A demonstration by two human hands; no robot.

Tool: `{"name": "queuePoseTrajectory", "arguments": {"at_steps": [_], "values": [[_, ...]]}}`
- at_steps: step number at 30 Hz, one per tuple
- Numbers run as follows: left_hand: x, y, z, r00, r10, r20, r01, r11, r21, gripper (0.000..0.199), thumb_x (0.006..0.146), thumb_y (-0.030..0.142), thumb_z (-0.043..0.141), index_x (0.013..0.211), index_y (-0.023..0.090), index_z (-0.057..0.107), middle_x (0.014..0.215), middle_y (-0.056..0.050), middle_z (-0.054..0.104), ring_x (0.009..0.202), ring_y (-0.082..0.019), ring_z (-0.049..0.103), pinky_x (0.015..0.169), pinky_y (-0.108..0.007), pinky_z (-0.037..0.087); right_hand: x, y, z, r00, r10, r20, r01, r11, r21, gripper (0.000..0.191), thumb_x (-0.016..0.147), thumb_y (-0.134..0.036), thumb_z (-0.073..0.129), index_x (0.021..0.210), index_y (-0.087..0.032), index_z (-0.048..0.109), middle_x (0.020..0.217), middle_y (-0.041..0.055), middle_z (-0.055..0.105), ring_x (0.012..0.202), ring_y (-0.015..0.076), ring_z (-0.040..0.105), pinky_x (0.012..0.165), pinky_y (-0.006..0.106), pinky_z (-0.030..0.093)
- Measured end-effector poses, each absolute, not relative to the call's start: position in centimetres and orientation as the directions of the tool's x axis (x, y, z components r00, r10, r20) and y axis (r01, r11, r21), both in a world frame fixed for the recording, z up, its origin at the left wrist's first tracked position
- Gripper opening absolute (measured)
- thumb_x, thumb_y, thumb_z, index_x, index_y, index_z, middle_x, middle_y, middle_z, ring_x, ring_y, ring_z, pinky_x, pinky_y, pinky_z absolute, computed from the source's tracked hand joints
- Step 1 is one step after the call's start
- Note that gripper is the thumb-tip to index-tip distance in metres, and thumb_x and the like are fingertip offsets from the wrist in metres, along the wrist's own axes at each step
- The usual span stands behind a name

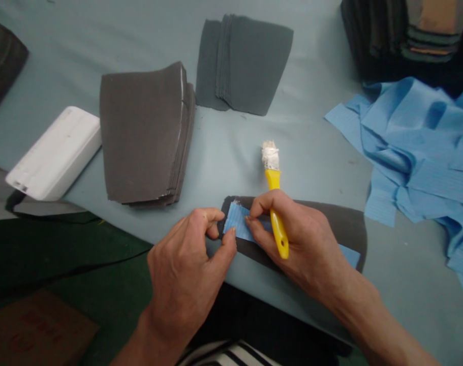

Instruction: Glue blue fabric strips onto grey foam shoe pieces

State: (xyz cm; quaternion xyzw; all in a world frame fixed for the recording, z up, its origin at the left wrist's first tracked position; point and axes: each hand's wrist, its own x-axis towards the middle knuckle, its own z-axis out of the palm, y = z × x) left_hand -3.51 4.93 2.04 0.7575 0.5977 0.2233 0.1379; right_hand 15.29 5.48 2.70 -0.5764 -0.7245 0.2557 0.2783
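Observation:
A dark brown panel (330,218) lies flat near the table's front edge, with a blue fabric strip (237,219) along it. My right hand (303,234) covers the middle of the strip. A small brush with a yellow handle (279,231) rests within its curled fingers, white bristle end pointing away from me. Thumb and index finger of that hand meet at the strip's upper edge. My left hand (189,259) is at the panel's left end, thumb touching the strip's end and index fingertip at the panel's edge, a gap between them.
A stack of brown panels (142,137) stands left of centre, beside a white box-shaped device (56,152) with a black cable. Grey panels (254,66) lie farther back. Blue fabric strips (418,147) are heaped at right, before a dark pile (379,35). A cardboard box (40,325) is below.

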Motion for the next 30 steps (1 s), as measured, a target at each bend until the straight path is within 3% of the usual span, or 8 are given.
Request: {"name": "queuePoseTrajectory", "arguments": {"at_steps": [30], "values": [[-3.59,4.84,1.91,0.183,0.968,0.172,0.839,-0.245,0.486,0.022,0.09,0.015,0.069,0.11,0.024,0.065,0.079,0.007,0.066,0.075,-0.016,0.072,0.06,-0.031,0.039,15.3,5.43,2.58,-0.19,0.976,0.106,0.693,0.21,-0.69,0.008,0.097,-0.018,0.059,0.096,-0.025,0.055,0.076,-0.005,0.065,0.061,0.0119,0.059,0.061,0.022,0.04]]}}
